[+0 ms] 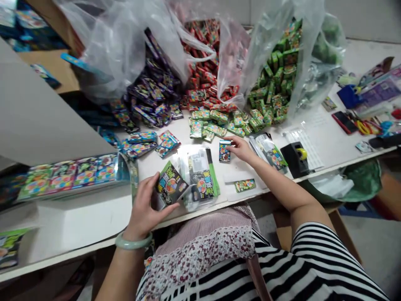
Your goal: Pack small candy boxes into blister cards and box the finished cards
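Note:
My left hand, a pale bangle at its wrist, holds a black-and-green printed packet tilted above the table's front edge, thumb below and fingers behind it. My right hand has its fingertips on a small blue printed box on the white tabletop. Between the hands lies a stack of clear plastic sleeves with a printed card. A small green box lies near the front edge. Right of my right hand is another stack of printed packets.
Clear bags behind spill purple boxes, red boxes and green boxes. Blue packets lie left. A display tray with a raised white flap stands far left. A black tape dispenser stands right, near scissors.

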Demonstrator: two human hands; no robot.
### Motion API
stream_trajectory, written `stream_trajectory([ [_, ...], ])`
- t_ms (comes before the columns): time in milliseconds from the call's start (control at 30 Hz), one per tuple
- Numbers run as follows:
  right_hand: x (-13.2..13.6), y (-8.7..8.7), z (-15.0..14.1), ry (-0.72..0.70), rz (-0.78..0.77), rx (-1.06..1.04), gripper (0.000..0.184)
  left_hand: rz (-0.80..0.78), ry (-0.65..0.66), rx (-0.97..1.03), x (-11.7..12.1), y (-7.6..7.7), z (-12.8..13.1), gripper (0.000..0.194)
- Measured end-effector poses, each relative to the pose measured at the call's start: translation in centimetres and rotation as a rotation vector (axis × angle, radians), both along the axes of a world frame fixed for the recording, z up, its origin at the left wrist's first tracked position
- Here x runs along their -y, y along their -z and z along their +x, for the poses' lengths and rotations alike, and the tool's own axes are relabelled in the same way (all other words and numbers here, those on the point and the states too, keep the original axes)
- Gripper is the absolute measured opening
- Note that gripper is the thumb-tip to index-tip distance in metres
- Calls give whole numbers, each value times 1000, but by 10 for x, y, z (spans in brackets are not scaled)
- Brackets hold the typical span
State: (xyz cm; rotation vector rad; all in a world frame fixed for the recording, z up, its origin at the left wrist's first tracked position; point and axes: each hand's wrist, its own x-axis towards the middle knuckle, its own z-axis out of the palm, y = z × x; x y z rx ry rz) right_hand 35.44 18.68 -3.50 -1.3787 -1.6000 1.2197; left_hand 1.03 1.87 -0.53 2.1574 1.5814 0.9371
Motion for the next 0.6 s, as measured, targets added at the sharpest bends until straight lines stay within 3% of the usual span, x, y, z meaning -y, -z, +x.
stream_trajectory([
  [100, 0, 18, 10, 93, -218, 39, 26, -6, 15, -6, -2, 0, 8, 90],
  [233, -3, 23, 7, 86, -312, 6, 12, -16, 15, -34, -4, -3, 14, 90],
  [333, -4, 18, 4, 84, -360, -23, 12, -29, 1, -70, -9, 2, 13, 90],
  [467, -2, 6, 6, 81, -407, -95, 12, -146, -37, -113, -20, 20, 8, 92],
  [600, 5, -19, 8, 111, -311, -277, 17, -338, -26, -149, -26, 30, 7, 94],
])
